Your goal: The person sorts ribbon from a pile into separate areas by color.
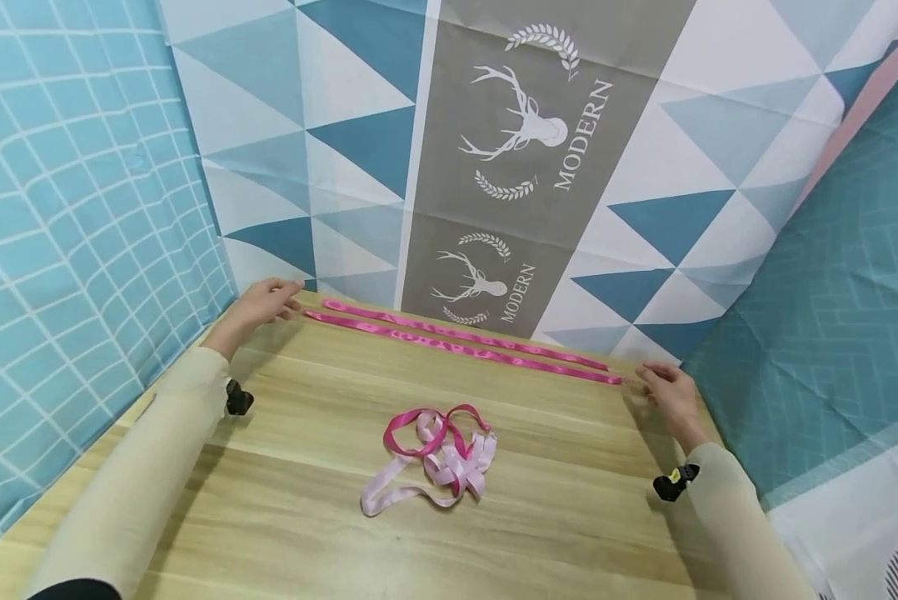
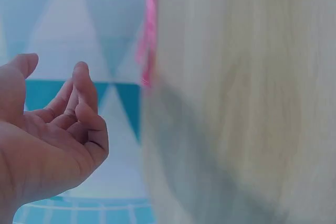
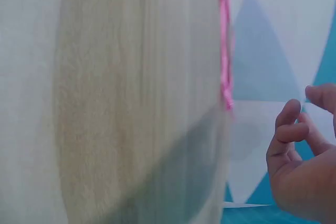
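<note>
Two hot-pink satin ribbons lie stretched side by side at the back of the table, a rear ribbon (image 1: pixel 389 317) and a front ribbon (image 1: pixel 449 343). My left hand (image 1: pixel 265 302) hovers just off their left ends, fingers loosely bent and holding nothing. Past the right ends is my right hand (image 1: pixel 671 393), also without anything between its relaxed fingers. Both wrist views show a gap between each hand and the pink ribbon ends. Nearer the middle of the table rests a loose tangle of pale pink ribbon (image 1: pixel 377 497) and darker pink ribbon (image 1: pixel 391 437).
The wood-grain table (image 1: pixel 306 467) meets a patterned cloth (image 1: pixel 359 167) with triangles and deer heads along its back edge. A blue grid cloth (image 1: pixel 67 208) hangs on the left, a teal cloth (image 1: pixel 831 333) on the right. Small black devices sit at both wrists.
</note>
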Available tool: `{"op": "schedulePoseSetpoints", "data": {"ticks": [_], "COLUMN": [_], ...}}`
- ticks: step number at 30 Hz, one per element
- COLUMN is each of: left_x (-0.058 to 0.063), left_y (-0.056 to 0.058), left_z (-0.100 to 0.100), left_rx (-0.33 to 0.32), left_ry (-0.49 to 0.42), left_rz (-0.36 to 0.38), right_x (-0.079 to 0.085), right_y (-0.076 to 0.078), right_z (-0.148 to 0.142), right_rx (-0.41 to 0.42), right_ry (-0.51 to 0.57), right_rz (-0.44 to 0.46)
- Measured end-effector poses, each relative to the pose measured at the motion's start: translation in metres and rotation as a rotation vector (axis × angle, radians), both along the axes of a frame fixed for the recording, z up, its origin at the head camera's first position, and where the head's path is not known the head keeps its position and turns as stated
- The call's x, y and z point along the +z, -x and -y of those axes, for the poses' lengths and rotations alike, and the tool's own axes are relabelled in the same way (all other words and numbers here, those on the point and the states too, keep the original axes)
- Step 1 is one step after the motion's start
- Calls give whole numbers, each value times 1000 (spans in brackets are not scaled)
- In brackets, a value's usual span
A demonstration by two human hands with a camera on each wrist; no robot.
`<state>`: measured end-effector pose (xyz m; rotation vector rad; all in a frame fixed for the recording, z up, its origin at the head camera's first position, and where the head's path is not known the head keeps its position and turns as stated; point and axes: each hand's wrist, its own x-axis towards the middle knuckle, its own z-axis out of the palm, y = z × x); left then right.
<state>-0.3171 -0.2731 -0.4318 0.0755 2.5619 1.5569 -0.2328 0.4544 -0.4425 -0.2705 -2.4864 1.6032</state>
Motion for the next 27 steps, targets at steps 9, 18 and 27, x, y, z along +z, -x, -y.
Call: {"op": "schedulePoseSetpoints", "data": {"ticks": [9, 18, 27], "left_x": [17, 10, 5], "left_y": [-41, -79, -101], "left_z": [-42, -112, -140], "left_rx": [-71, -396, -813], "left_ry": [-22, 77, 125], "left_rz": [-128, -255, -339], "right_x": [10, 21, 26], "right_y": [-14, -29, -36], "right_z": [31, 80, 116], "right_rx": [263, 492, 629], "right_ry": [54, 1, -19], "right_rz": [-56, -110, -184]}}
